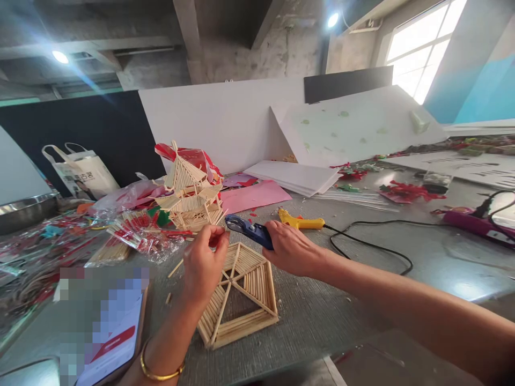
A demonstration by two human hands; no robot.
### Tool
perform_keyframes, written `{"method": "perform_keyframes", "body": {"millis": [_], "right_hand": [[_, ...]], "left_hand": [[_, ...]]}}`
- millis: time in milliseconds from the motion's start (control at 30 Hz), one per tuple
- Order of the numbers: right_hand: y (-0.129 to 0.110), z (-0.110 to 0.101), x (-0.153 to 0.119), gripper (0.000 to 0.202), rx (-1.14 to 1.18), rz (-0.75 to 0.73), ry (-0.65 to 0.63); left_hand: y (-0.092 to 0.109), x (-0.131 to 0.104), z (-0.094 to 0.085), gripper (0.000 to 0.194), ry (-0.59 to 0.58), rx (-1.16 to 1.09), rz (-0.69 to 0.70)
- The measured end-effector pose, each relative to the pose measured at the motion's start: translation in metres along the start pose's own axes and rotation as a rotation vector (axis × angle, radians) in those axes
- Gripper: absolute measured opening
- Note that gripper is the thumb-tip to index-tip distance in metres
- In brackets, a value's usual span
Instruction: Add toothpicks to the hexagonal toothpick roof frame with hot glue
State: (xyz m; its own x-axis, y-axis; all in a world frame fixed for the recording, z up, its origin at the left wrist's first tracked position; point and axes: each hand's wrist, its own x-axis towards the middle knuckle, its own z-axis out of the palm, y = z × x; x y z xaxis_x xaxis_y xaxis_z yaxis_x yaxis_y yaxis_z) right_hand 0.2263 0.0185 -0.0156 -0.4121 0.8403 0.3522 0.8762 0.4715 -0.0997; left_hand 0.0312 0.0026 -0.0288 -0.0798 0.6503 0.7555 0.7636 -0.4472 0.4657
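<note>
My right hand (287, 247) is wrapped round a blue hand cutter (250, 230), its head pointing left. Close to that head, my left hand (206, 260) is closed in a pinch; whatever lies between the fingertips is too small and hidden to name. Below both hands a hexagonal frame of wooden sticks (243, 327) lies flat on the table. Several of its triangular sections are filled with rows of sticks, while the front section is partly open. Behind my left hand stands a small tiered pagoda model (189, 195) made of the same sticks.
A yellow glue gun (301, 221) lies behind my right hand, its black cord running to a purple power strip (478, 222). Bagged sticks (139, 233) and a phone-like screen (116, 332) are at left. White boards (295, 174) and pink paper (257, 198) lie behind.
</note>
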Motion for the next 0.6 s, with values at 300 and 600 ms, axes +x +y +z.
{"method": "perform_keyframes", "body": {"millis": [300, 600], "right_hand": [[-0.0048, -0.0010, -0.0030, 0.016, 0.025, 0.009, -0.047], [-0.0072, -0.0006, -0.0039, 0.018, 0.020, 0.017, -0.100]], "left_hand": [[-0.0024, -0.0007, 0.0021, 0.007, 0.011, 0.020, -0.014], [-0.0003, -0.0011, 0.0009, 0.014, -0.055, -0.047, -0.099]]}}
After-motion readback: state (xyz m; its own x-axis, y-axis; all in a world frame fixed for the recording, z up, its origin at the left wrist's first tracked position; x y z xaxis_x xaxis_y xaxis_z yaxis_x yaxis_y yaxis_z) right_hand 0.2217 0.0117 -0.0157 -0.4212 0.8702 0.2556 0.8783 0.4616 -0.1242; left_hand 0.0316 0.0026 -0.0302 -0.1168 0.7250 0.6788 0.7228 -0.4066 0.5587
